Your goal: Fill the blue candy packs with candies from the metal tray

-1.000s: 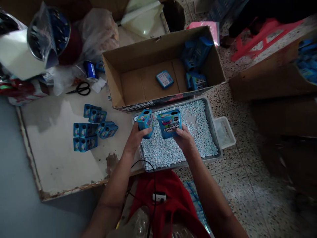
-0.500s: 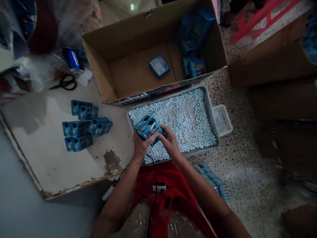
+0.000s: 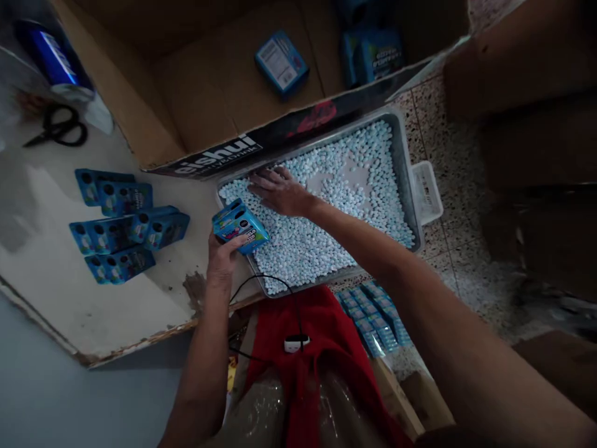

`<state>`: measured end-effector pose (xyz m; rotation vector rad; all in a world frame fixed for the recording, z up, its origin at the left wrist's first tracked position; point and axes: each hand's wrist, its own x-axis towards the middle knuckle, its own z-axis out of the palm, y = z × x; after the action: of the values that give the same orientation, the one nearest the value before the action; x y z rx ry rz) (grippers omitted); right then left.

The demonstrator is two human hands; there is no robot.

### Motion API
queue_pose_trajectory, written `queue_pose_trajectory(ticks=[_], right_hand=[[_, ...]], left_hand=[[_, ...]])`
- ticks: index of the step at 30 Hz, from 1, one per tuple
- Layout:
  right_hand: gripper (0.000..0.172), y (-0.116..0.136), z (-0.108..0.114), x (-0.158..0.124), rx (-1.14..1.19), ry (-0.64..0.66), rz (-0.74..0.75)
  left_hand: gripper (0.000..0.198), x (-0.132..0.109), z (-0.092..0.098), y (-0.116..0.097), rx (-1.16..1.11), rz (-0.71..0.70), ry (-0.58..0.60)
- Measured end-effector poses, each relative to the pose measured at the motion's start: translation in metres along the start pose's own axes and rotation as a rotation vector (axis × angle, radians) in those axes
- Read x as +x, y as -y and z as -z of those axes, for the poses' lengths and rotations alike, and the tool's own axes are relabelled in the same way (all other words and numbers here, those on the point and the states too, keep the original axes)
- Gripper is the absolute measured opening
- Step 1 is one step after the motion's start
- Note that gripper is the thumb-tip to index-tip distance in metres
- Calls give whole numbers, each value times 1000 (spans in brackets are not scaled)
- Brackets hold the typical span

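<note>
Apart, left hand (image 3: 221, 255) clasps blue packs (image 3: 249, 224), right hand (image 3: 285, 194) splays on pellets (image 3: 308, 242) in tray (image 3: 409, 168).

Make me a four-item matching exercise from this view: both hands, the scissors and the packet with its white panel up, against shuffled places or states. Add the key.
Column one
1. Left hand
2. Right hand
3. Scissors
4. White-panelled packet

Column two
A. On the table, near the blue can
B. Touching the pale pellets in the tray
C. Lying inside the cardboard box
D. Gripping blue packets

Right pairs: 1-D, 2-B, 3-A, 4-C
</note>
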<state>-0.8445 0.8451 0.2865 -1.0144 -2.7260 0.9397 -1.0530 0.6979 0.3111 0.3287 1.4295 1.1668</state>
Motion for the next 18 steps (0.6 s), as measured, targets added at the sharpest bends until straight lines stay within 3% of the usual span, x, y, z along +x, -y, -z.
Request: queue_pose_trajectory(ticks=[3,6,8,11,14,18], right_hand=[[42,20,-10,-26,-42,-21,-134],[37,31,-9,-86,45,-105,-194],[37,25,-7,-130,100,-306,-277],[49,8,-14,-177,31,-603,-537],[63,0,-33,-185,5,-634,-650],[56,9,-50,-159,129,-622,-598]], left_hand=[[58,-1,0,2,8,26,50],[77,-6,-1,2,37,68,175],[93,-9,-5,6,44,87,251],[102,-13,-19,19,44,94,299],[107,-17,-37,37,48,103,359],[97,-21,-62,63,-23,98,396]])
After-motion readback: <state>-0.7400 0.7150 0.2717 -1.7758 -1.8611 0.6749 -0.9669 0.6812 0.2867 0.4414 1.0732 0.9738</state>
